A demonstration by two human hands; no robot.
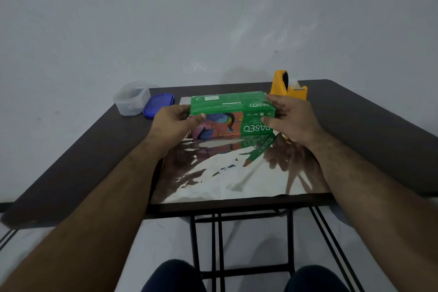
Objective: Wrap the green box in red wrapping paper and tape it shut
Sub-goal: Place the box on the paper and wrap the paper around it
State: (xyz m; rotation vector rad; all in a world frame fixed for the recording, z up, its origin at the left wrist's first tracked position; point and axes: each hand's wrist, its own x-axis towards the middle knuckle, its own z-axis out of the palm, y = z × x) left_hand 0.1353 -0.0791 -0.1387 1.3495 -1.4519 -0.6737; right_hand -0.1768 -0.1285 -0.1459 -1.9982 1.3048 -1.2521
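The green box (231, 109), printed with a colourful picture on its near face, stands on a sheet of wrapping paper (237, 180) that lies shiny silver side up across the table. My left hand (173, 123) grips the box's left end, thumb on the near face. My right hand (291, 118) grips the right end the same way. The paper mirrors the box and my arms. No red side of the paper shows. A yellow tape dispenser (288, 86) stands just behind the box's right end.
A clear plastic tub (131, 98) and its blue lid (158, 105) sit at the far left of the dark table (94, 149). A wall rises right behind the table. The paper's near edge reaches the table's front edge. My knees show below.
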